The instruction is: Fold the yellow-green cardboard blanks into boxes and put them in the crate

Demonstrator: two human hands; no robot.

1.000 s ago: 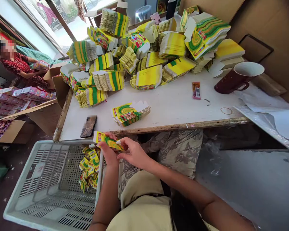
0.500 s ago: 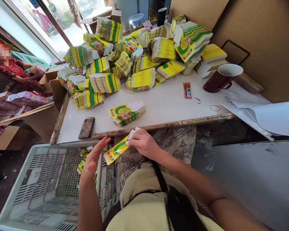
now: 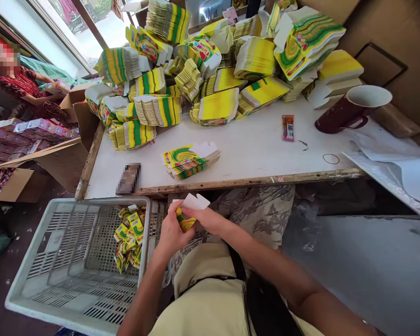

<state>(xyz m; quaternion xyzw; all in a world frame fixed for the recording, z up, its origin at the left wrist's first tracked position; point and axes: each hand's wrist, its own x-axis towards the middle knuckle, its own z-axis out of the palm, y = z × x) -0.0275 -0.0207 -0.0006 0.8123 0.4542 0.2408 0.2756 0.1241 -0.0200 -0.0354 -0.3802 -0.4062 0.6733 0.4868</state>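
Note:
Both of my hands are closed on one small yellow-and-green cardboard box (image 3: 186, 223), held over my lap in front of the table edge. My left hand (image 3: 172, 232) wraps round its printed body from the left. At the upper right, my right hand (image 3: 208, 219) grips it near the white flaps, which stick up. Part of the box is hidden behind my fingers. Just beyond, on the table, lies a small stack of flat printed boxes (image 3: 189, 160). Below left, a grey plastic crate (image 3: 80, 204) holds several yellow-and-green boxes (image 3: 130, 235) in its far right corner.
Bundles of flat yellow boxes (image 3: 217, 105) are heaped along the back of the table (image 3: 252, 151). A phone (image 3: 128, 178), a small sachet (image 3: 288, 128), a rubber band (image 3: 331, 158) and a dark red mug (image 3: 350, 109) lie there too. Another person (image 3: 28, 88) works at far left.
My left hand, open and apart over the crate before, has moved right and closed on the box. The box has turned, its white flaps now pointing up. The view has shifted slightly.

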